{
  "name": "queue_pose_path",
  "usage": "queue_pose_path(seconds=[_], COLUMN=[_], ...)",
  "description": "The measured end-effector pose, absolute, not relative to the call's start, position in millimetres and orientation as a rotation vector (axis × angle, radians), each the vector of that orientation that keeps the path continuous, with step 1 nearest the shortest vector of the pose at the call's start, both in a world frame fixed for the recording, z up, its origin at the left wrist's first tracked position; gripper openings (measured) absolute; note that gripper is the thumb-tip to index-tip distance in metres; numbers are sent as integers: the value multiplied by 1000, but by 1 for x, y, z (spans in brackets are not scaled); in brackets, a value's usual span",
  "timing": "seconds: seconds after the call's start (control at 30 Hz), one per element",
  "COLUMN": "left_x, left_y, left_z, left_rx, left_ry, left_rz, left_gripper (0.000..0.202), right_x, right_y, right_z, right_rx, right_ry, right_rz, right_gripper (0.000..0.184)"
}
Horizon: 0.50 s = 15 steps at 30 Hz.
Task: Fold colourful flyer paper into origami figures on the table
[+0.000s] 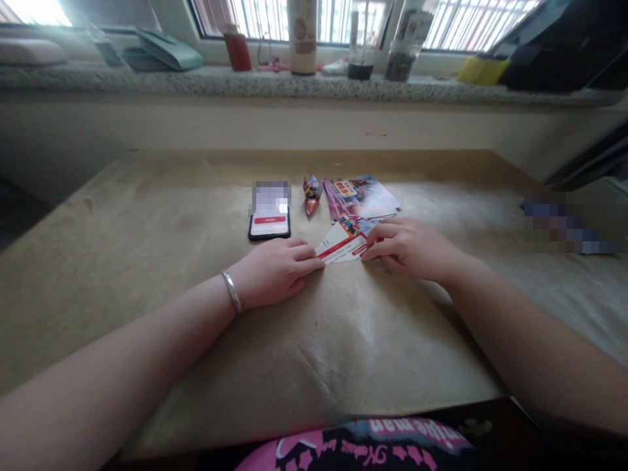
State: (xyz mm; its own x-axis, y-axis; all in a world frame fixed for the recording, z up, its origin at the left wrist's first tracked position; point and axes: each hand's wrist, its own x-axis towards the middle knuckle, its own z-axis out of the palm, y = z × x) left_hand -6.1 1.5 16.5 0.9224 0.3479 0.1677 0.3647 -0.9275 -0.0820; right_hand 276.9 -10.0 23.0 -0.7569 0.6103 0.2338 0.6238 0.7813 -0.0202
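A partly folded paper sheet, white with red bands and a colourful printed patch, lies on the table between my hands. My left hand, with a silver bangle at the wrist, has its fingertips closed together on the paper's left corner. On the right side, the thumb and fingers of my right hand pinch the paper's edge. Just beyond it are a stack of printed leaflets and a small folded paper piece. Beyond my left hand lies a smartphone with its screen lit.
The brown table reaches to the wall under a window. Along the stone sill stand a red bottle, a tall cylinder, clear containers and a yellow object. A blurred-out item lies at the far right.
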Motion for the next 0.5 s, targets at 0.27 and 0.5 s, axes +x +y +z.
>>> queue_pose_path(seconds=[0.27, 0.5], left_x=[-6, -7], left_y=[1, 2], left_z=[18, 16], left_rx=[-2969, -2971], left_ry=[-556, -545], left_rz=[-221, -222], left_gripper=[34, 34], right_x=[283, 291], right_y=[-10, -8], right_z=[29, 32], right_rx=[-1011, -1051], right_ry=[-2818, -2844], right_rz=[-145, -157], right_gripper=[31, 35])
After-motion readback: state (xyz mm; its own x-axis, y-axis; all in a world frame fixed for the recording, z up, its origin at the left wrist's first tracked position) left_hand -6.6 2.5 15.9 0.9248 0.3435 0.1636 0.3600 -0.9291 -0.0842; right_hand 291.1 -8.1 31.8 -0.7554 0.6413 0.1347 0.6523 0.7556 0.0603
